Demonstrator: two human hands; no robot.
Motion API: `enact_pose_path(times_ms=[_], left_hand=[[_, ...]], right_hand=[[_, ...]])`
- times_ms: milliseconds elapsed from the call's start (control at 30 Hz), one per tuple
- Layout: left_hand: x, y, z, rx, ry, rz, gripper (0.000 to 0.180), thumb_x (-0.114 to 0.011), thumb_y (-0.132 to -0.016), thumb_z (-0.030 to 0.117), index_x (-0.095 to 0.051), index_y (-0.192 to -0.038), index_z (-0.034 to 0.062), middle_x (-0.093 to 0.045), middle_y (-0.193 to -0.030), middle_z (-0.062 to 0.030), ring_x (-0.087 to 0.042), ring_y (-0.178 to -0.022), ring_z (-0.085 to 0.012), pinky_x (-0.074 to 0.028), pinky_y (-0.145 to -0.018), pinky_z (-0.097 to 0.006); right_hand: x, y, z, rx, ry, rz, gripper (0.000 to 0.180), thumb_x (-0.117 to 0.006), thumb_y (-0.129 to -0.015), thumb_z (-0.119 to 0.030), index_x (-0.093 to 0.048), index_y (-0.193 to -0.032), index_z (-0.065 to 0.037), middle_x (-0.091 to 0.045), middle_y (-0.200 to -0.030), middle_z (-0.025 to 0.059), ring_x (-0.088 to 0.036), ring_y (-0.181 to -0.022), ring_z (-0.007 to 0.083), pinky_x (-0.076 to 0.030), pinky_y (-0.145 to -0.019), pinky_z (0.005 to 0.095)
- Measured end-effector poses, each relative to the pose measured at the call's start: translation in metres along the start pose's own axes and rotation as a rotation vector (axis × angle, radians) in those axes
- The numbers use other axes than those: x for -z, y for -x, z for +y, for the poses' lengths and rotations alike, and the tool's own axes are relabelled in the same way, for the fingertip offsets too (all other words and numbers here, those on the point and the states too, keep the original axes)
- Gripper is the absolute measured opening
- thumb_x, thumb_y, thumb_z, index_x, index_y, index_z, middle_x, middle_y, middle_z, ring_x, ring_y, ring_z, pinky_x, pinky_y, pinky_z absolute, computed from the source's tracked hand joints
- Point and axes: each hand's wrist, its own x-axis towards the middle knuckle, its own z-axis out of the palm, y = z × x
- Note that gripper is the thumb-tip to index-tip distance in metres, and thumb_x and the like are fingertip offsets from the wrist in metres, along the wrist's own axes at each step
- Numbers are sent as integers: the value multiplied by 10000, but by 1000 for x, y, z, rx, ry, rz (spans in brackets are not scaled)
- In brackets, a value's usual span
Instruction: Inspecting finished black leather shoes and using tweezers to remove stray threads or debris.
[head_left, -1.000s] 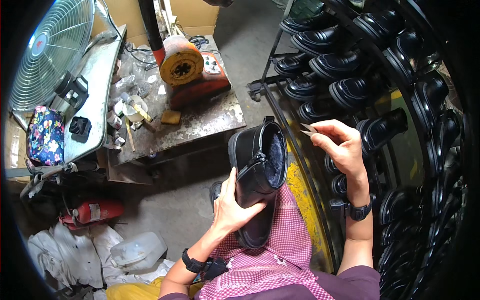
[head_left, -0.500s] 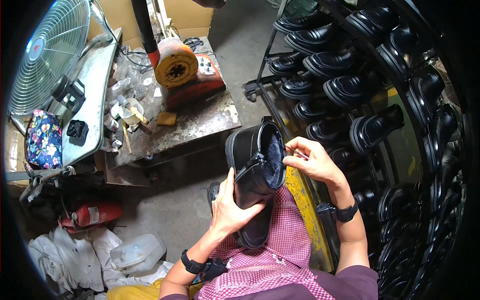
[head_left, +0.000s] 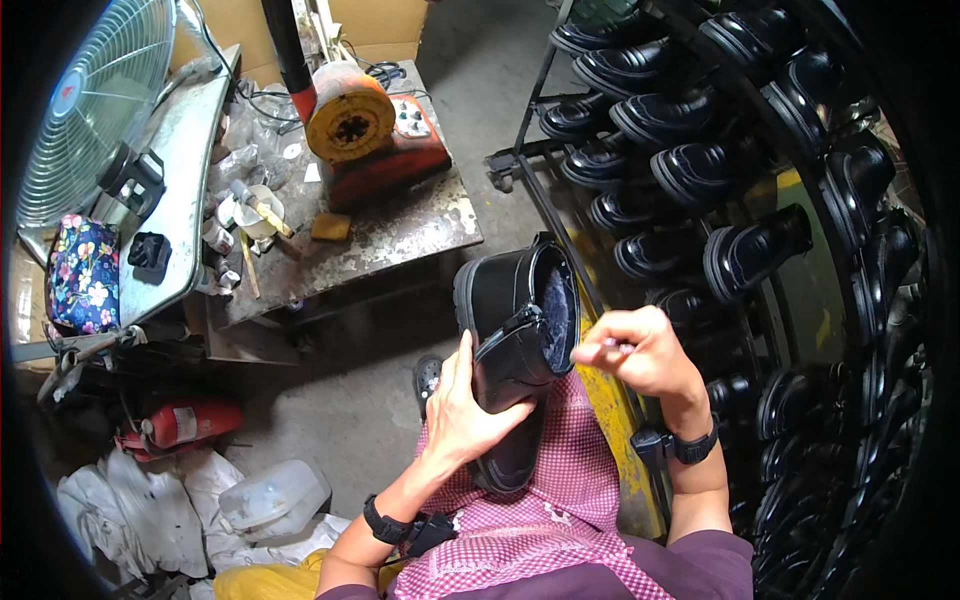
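Observation:
A black leather boot (head_left: 497, 372) rests tilted over my lap, its dark bluish fleece lining (head_left: 556, 312) showing through the opening. A zip runs down the side of the shaft. My left hand (head_left: 468, 408) is wrapped round the boot's lower part, thumb on one side and fingers on the other. Just right of the opening, my right hand (head_left: 640, 350) is closed on a thin, stick-like tool (head_left: 622, 348); only a small pinkish bit of it shows, and its tip is hard to make out. The right hand appears slightly apart from the boot.
Black shoes (head_left: 690, 170) fill the rack at my right. Ahead, a worn bench (head_left: 400, 235) carries an orange machine (head_left: 390, 165), a sponge block (head_left: 331, 227) and a glue pot. A fan (head_left: 95, 110) stands left; a red extinguisher (head_left: 190, 422) and plastic container (head_left: 275, 498) lie below.
My right hand has moved slightly right and down, away from the boot's opening, and its wrist has turned. My left hand and the boot stay almost where they were.

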Motion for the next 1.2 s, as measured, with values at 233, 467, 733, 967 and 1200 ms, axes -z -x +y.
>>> enact_pose_path(times_ms=[233, 467, 733, 967, 1200], left_hand=[[-2, 1, 1, 12, 0, -3, 1053, -802, -583, 382, -273, -1381, -55, -443, -1285, -243, -502, -1144, -371, -437, -941, -418], [-9, 4, 2, -144, -118, 87, 1071, -827, -530, 298, -276, -1393, -15, -502, -1209, -206, -581, -1031, -362, -503, -847, -412], [-11, 5, 6, -178, -136, 94, 1066, -828, -528, 290, -280, -1391, -12, -500, -1203, -209, -588, -1003, -372, -514, -814, -417], [-12, 6, 9, -180, -140, 82, 1067, -828, -525, 290, -282, -1389, -13, -494, -1213, -215, -570, -1034, -379, -507, -829, -418], [-12, 7, 6, -190, -136, 83, 1058, -826, -525, 297, -292, -1384, -16, -485, -1223, -225, -561, -1047, -386, -498, -847, -423]], right_hand=[[22, 21, 3, 25, 176, 197, 260, -762, -724, -141, -607, -883, -6, -530, -655, 19, -479, -586, 55, -380, -538, 198], [30, 9, -9, 174, 653, 226, 199, -725, -755, -152, -620, -863, -22, -602, -699, 77, -604, -583, 168, -485, -544, 283], [35, 2, -32, 275, 983, -14, 225, -727, -726, -188, -548, -772, -59, -572, -681, 64, -589, -622, 231, -475, -585, 326], [26, -6, -43, 333, 1252, -155, 197, -682, -707, -161, -511, -700, -64, -554, -636, 74, -576, -600, 232, -464, -566, 340], [20, -10, -35, 344, 1276, -171, 186, -655, -724, -163, -504, -662, -75, -551, -569, 71, -590, -560, 232, -467, -541, 339]])
